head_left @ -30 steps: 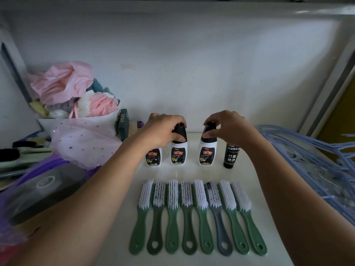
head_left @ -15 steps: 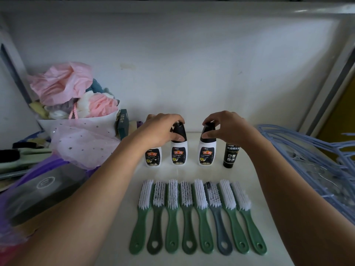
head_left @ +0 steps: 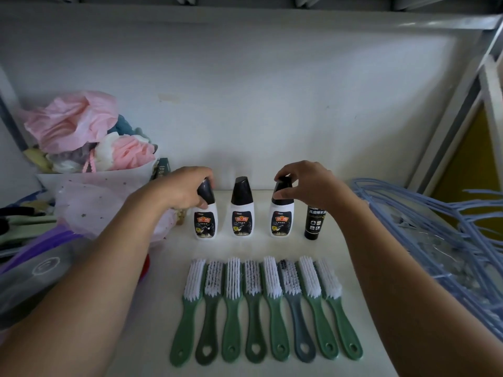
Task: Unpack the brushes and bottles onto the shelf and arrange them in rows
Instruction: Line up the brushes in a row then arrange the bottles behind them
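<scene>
white bottles (head_left: 243, 221) with black caps stand in a back row on the shelf (head_left: 272, 247), and the step in hand looks like the final spacing of that row. the left hand (head_left: 179, 187) curls round the cap of the leftmost bottle (head_left: 206, 223); the right hand (head_left: 307, 180) pinches the cap of the third bottle (head_left: 281, 220) between thumb and fingertips. a black tube (head_left: 315, 225) stands just beside the third (its top hidden by the right hand). both forearms reach forward, flanking the brushes (head_left: 266, 289), eight lying side by side in front. next, i judge, small sideways nudges to even the gaps, keeping each bottle upright.
</scene>
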{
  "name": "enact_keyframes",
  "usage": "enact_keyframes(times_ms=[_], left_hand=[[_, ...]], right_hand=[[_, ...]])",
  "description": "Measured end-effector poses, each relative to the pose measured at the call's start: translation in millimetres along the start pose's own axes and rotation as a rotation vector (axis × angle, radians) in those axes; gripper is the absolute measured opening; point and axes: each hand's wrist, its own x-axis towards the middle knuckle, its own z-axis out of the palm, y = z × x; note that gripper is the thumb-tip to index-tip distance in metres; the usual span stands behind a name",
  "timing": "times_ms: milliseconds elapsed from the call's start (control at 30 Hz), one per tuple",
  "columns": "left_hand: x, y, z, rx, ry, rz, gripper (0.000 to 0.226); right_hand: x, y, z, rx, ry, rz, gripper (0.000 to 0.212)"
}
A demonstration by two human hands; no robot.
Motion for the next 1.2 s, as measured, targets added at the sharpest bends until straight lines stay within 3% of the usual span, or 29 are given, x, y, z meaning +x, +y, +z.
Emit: enact_keyframes(times_ms=[1200], left_hand=[[-4.8, -0.7, 0.1, -0.041, 0.014, 0.019, 0.037]], right_hand=[[6.5, 7.6, 2.0, 0.042, -0.03, -0.018, 0.037]])
